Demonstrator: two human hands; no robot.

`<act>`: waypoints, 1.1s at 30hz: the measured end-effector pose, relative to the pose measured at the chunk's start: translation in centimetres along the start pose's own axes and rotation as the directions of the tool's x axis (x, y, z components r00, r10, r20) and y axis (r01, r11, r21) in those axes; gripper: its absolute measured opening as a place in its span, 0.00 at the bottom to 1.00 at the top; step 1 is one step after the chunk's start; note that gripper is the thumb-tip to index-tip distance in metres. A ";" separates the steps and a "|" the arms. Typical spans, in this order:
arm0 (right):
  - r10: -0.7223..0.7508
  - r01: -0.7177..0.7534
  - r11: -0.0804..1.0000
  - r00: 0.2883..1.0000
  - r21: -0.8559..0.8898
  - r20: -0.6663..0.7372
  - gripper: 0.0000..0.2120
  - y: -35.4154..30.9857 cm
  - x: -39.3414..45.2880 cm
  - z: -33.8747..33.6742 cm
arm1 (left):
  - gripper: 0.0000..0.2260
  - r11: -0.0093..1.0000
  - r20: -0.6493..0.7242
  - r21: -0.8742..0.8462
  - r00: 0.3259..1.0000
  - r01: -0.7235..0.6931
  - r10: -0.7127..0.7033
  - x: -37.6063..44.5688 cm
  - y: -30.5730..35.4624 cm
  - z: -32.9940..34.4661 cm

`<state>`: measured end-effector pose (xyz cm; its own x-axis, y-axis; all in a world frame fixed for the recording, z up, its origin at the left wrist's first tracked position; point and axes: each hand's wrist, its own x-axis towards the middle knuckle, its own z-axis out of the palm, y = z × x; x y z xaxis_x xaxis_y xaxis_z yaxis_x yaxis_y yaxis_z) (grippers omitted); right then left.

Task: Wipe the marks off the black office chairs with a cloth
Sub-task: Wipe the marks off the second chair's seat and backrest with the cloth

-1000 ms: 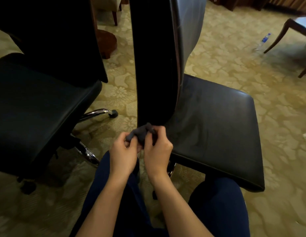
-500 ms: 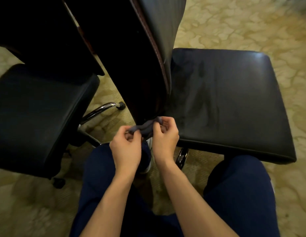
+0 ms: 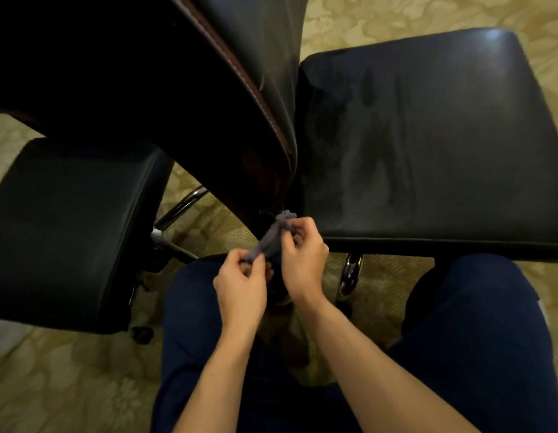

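A small grey cloth [image 3: 273, 237], bunched into a twisted strip, is held between both hands. Its lower end is pinched by the curled fingers and thumb of the left hand [image 3: 240, 284], and its upper part is gripped by the curled fingers of the right hand [image 3: 302, 257], so that the strip is stretched slantwise from one hand to the other. The two hands are held close together, with the cloth between them, above the knees of the person's dark blue trousers [image 3: 477, 354].

Just beyond the right hand, the lower edge of a black backrest [image 3: 240, 104] is seen, and the top end of the cloth is touching or nearly touching it; which cannot be told. To the right of the hands, the black seat [image 3: 427, 135] of the same office chair is spread out, and dull smeared marks [image 3: 374, 151] are visible across its surface. To the left of the hands, the seat of a second black chair [image 3: 68, 229] is seen, with a chrome base leg [image 3: 180, 206] showing beside it. A chrome part [image 3: 349, 276] is also visible under the near edge of the right seat, close beside the right wrist. A patterned beige carpet [image 3: 68, 385] lies beneath everything.
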<state>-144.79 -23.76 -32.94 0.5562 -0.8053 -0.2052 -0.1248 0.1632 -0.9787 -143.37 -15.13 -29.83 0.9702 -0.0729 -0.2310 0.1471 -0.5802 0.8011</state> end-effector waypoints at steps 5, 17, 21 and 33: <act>-0.075 0.087 0.974 0.995 0.208 -0.063 0.04 -3.3 -0.9 -0.1 | 0.03 0.976 -0.169 -0.079 0.967 -0.205 0.190 -0.9 2.4 0.3; -0.063 0.063 0.997 0.998 -0.048 0.019 0.04 0.3 0.0 -0.8 | 0.03 0.998 -0.044 0.059 0.999 0.008 -0.005 0.5 0.4 0.8; -0.105 0.115 0.979 0.992 0.167 -0.065 0.04 -2.8 -0.6 -0.4 | 0.06 0.976 -0.159 0.036 0.963 -0.214 0.217 -1.1 2.7 0.3; -0.231 0.231 0.973 0.973 0.017 0.004 0.05 -1.9 -1.7 -1.3 | 0.04 0.984 -0.194 -0.130 0.976 -0.125 0.098 -1.4 1.6 0.1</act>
<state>-146.58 -23.45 -30.69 0.5734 -0.8188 0.0268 0.0211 -0.0180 -0.9996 -144.54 -16.06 -28.25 0.9988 0.0294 -0.0398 0.0488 -0.4563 0.8885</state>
